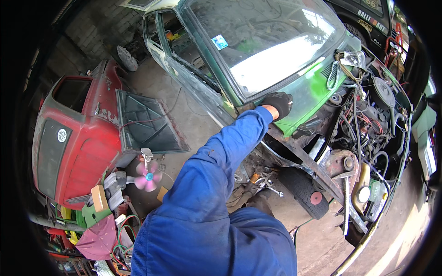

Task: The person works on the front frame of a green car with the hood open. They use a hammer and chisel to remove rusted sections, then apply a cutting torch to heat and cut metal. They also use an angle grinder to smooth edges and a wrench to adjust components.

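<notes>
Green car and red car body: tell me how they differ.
The green car shows bright and darker green paint; the red car body is mainly red with a dark grey panel. The green car's engine bay lies exposed, while no engine bay shows on the red car body. A gloved hand is at the green car; the red car body stands apart from it. Both have patchy, uneven paint.

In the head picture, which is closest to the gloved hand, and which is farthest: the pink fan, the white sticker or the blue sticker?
From the gloved hand:
1. Blue sticker, up and left, on the windshield.
2. Pink fan, lower left.
3. White sticker, far left, on the red vehicle body.
</notes>
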Tool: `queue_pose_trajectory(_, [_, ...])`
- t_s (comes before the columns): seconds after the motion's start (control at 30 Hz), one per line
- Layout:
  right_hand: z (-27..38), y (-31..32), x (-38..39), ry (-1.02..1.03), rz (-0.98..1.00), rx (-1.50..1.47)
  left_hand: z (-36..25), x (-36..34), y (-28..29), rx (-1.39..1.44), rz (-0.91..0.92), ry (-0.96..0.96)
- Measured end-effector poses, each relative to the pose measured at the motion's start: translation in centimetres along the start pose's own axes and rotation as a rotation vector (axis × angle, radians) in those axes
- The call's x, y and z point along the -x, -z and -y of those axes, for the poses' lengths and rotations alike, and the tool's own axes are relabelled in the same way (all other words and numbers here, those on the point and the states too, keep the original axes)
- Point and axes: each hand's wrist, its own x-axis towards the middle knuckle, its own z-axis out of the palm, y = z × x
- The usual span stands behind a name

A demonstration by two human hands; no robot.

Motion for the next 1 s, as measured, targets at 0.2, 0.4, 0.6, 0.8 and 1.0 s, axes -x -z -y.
queue_pose_trajectory(0.2, [2.9,-3.2,0.2,0.082,-0.113,0.122,1.3,-0.9,0.5,-0.311,-0.238,-0.068])
queue_pose_trajectory(0.4, [3.5,-5.1,1.2,0.046,-0.245,0.075,-0.7,-2.0,2.1,-0.342,-0.408,-0.285])
queue_pose_trajectory(0.6, [4.2,-7.2,2.5,0.057,-0.316,0.026,-6.9,-9.1,0.4,-0.25,-0.152,-0.594])
queue_pose_trajectory(0.8, [4.1,-8.5,4.3,0.105,-0.476,0.205,-15.4,-16.2,-2.5,-0.05,0.139,-0.576])
queue_pose_trajectory(1.0, [2.0,-8.5,5.6,-0.008,-0.506,-0.089,-17.8,-25.9,-1.0,-0.19,-0.361,-0.171])
